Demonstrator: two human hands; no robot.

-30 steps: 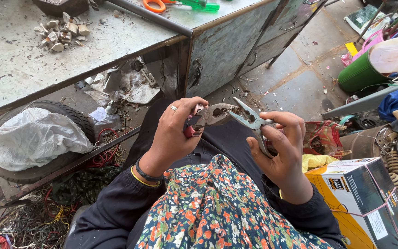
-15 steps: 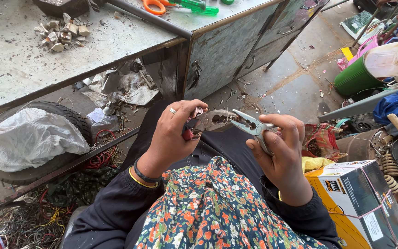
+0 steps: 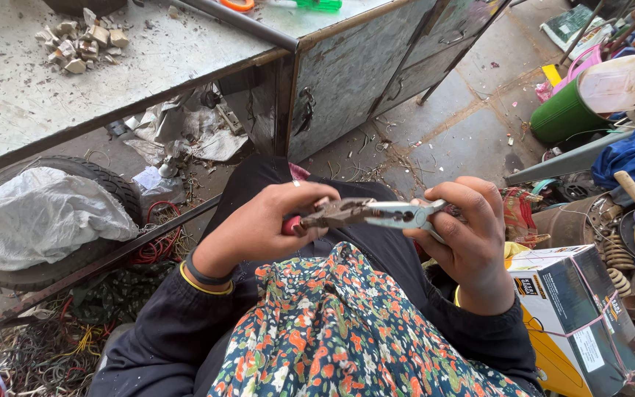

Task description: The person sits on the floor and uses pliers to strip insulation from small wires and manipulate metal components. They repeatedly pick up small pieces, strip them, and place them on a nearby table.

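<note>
At mid-frame our left hand (image 3: 262,224) grips a red-handled tool (image 3: 332,215), and our right hand (image 3: 468,235) is closed round pliers (image 3: 398,215) whose nose meets that tool between the hands. At lower right lies a grey and yellow cardboard box (image 3: 578,316) with a white label, tied with string.

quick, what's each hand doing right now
Left hand: closed on a rusty tool with a red grip.
Right hand: closed around the handles of silver pliers.

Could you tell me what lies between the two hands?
In the head view, pliers bridge the left hand and right hand.
</note>
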